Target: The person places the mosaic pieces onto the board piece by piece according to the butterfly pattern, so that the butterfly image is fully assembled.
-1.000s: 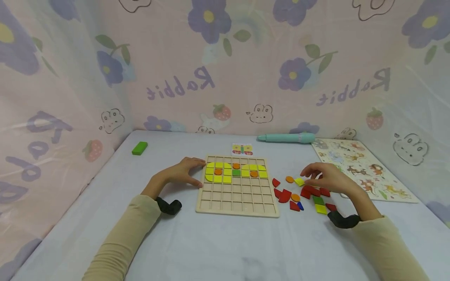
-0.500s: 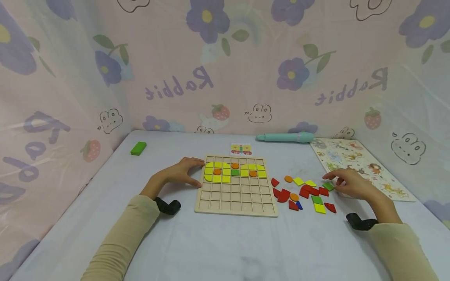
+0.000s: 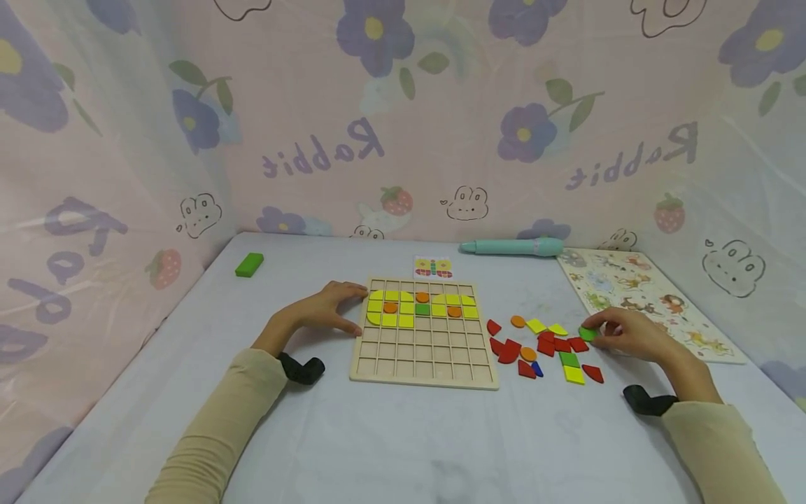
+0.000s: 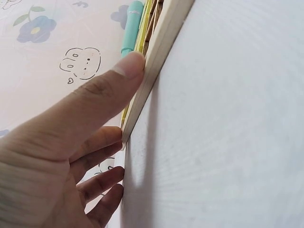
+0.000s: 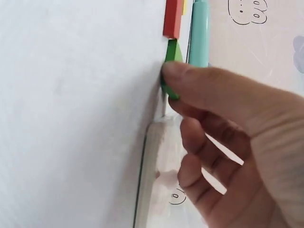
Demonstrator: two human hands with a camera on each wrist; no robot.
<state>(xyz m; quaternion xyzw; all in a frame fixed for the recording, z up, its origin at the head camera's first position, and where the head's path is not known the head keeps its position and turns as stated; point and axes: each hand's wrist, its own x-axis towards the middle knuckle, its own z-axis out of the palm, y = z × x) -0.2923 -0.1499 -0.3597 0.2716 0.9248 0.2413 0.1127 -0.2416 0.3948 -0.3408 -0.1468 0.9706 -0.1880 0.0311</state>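
In the head view my left hand (image 3: 324, 308) rests at the left edge of the wooden grid board (image 3: 428, 358). Its thumb and fingers touch the rim, spread apart, and the left wrist view has the thumb tip (image 4: 130, 65) on the board's side. Yellow tiles (image 3: 406, 321), orange discs (image 3: 422, 297) and a green square (image 3: 422, 310) sit in the upper cells. To the right, my right hand (image 3: 630, 334) pinches a green tile (image 3: 588, 334) between thumb and forefinger, low at the table. Part of that tile (image 5: 173, 50) hides behind the thumb.
Loose red, yellow, orange, green and blue tiles (image 3: 510, 351) lie between the board and my right hand. Behind the board is a small pattern card (image 3: 433, 267). A teal pen (image 3: 513, 247) and an animal picture board (image 3: 711, 343) lie farther back; a green block (image 3: 249, 264) is far left.
My right hand has moved right from the yellow tiles to the green tile, and its fingers have closed on it. The left hand stays at the board's edge.
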